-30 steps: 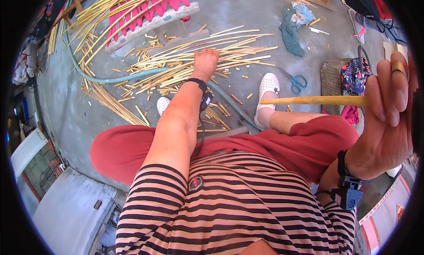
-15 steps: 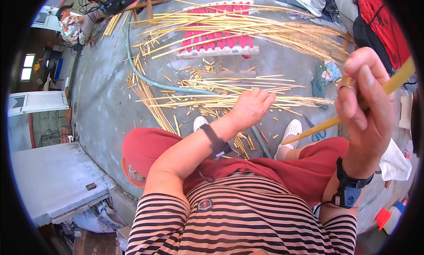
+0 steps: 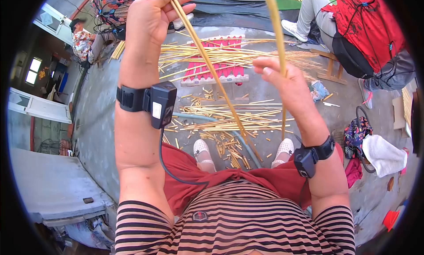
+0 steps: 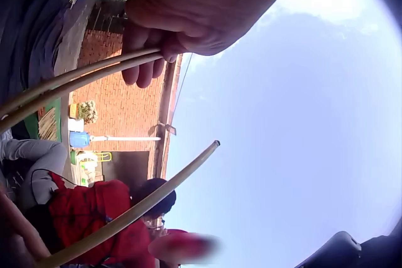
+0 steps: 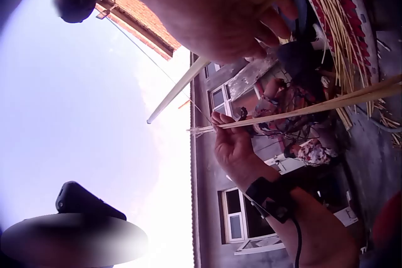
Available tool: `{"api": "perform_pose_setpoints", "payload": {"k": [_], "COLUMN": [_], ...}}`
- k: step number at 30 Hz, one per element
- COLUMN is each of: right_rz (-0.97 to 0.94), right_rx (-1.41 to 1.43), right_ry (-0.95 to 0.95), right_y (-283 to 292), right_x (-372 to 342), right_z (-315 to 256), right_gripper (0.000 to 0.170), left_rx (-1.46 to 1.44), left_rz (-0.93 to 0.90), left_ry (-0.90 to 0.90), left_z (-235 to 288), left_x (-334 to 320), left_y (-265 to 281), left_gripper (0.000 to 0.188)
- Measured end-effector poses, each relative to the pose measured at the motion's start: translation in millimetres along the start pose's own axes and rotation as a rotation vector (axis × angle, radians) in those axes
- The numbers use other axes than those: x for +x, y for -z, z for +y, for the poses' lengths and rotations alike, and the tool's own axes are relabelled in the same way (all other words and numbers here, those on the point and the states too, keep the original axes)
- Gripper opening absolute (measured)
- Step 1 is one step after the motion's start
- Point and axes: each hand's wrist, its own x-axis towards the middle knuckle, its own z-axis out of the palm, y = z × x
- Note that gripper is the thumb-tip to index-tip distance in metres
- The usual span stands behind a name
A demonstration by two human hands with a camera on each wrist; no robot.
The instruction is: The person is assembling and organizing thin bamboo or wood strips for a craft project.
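My left hand (image 3: 152, 16) is raised high at the left of the head view and pinches two thin straw-coloured stalks (image 3: 207, 61). They slant down to the right, toward the floor between my feet. In the left wrist view the pair (image 4: 94, 73) runs from the fingertips to the left edge. At right, lower than the left, my right hand (image 3: 293, 89) holds a thicker yellow stalk (image 3: 277, 30) nearly upright between thumb and fingers. Its cut end (image 5: 151, 119) sticks out past the hand in the right wrist view.
Stalks and short cut pieces (image 3: 234, 153) lie on the floor around a blue-green hose (image 3: 247, 149). Beyond them, longer stalks lie across a low rack with pink strips (image 3: 212, 69). A person in red (image 3: 375, 30) sits at back right. A bag (image 3: 357, 133) and white towel (image 3: 384, 151) stand at right.
My left hand has come up from the stalks on the floor and now holds two. The right hand has moved inward, and its stalk has turned from slanting to nearly upright.
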Motion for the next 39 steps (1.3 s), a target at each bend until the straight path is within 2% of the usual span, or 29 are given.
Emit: {"api": "perform_pose_setpoints", "payload": {"k": [2, 5, 7, 8, 9, 11, 12, 13, 15, 20, 22, 24, 25, 26, 27, 28, 29, 31, 32, 33, 35, 36, 39], "right_rz": [-0.203, -0.442, -0.473, -0.491, -0.508, -0.503, -0.505, -0.503, -0.507, -0.453, -0.382, -0.269, -0.181, -0.091, 0.001, 0.109, 0.166, 0.275, 0.274, 0.276, 0.281, 0.283, 0.266], "right_rx": [-0.115, 0.159, 0.062, 0.052, 0.043, 0.083, 0.113, 0.146, 0.205, 0.39, 0.322, 0.198, -0.004, -0.203, -0.397, -0.168, -0.026, 0.257, 0.274, 0.291, 0.328, 0.349, 0.431], "right_ry": [-0.124, -0.32, -0.375, -0.417, -0.455, -0.483, -0.504, -0.529, -0.5, -0.473, -0.506, -0.459, -0.282, -0.107, 0.067, 0.139, 0.074, -0.052, -0.022, 0.009, 0.044, 0.049, -0.018], "right_y": [-4.9, -16.2, -23.6, -26.3, -29.1, -32.2, -31.1, -29.3, -23.6, -9.8, -10.9, -14.3, -10.9, -4.4, 1.3, 5.8, 11.3, 23.3, 28.6, 35.5, 42.0, 42.1, 43.6], "right_x": [-4.9, -15.5, -23.0, -27.5, -30.6, -31.9, -31.1, -30.9, -26.6, -21.9, -22.3, -19.2, -16.6, -14.2, -12.3, -10.2, -11.5, -17.4, -17.5, -16.9, -16.6, -17.3, -20.2], "right_z": [1.9, 7.0, 3.9, 4.2, 4.8, 9.1, 10.4, 10.7, 10.4, 14.3, 16.9, 24.1, 30.4, 37.2, 41.6, 40.8, 25.9, -15.1, -17.0, -16.9, -18.3, -20.1, -24.1], "right_gripper": [0.035, 0.037, 0.033, 0.032, 0.03, 0.022, 0.021, 0.02, 0.02, 0.023, 0.024, 0.026, 0.026, 0.026, 0.027, 0.025, 0.023, 0.019, 0.02, 0.02, 0.02, 0.02, 0.021], "left_rx": [-0.019, -0.055, -0.058, -0.023, -0.045, -0.087, -0.083, -0.162, -0.111, -0.04, -0.079, 0.011, 0.056, 0.205, 0.489, 1.048, 1.599, 1.887, 2.03, 2.0, 2.055, 2.05, 2.034], "left_rz": [0.005, 0.035, 0.008, -0.008, -0.03, -0.082, 0.05, 0.035, 0.121, -0.142, -0.218, -0.217, -0.215, -0.176, -0.135, -0.124, -0.102, -0.204, -0.26, -0.359, -0.516, -0.551, -0.498], "left_ry": [-0.036, -0.04, -0.048, -0.036, -0.06, -0.113, -0.074, -0.05, 0.074, 0.343, 0.455, 0.329, 0.265, 0.134, 0.018, -0.249, -0.533, -0.642, -0.696, -0.718, -0.714, -0.606, -0.433], "left_z": [-6.5, -5.9, -9.9, -12.8, -14.5, -16.1, -19.2, -24.3, -38.8, -95.5, -110.8, -109.1, -106.3, -99.3, -97.1, -97.2, -101.3, -124.6, -140.8, -158.6, -200.2, -213.2, -253.5], "left_x": [21.1, 40.3, 57.5, 75.2, 64.8, 38.4, 41.1, 33.6, 18.2, -60.6, -74.9, -64.6, -57.3, -44.8, -25.2, -7.9, 4.6, 17.9, 23.1, 26.1, 28.9, 24.2, 22.7], "left_y": [19.7, 48.3, 74.9, 94.3, 93.8, 84.8, 77.9, 79.8, 65.7, 16.4, 5.6, 5.4, 6.2, 8.8, 16.0, 27.0, 38.8, 60.1, 70.9, 80.9, 101.3, 103.0, 117.5], "left_gripper": [0.01, 0.015, 0.024, 0.024, 0.023, 0.021, 0.016, 0.021, 0.021, 0.019, 0.017, 0.016, 0.015, 0.013, 0.016, 0.016, 0.016, 0.014, 0.013, 0.007, 0.007, 0.007, 0.008]}}
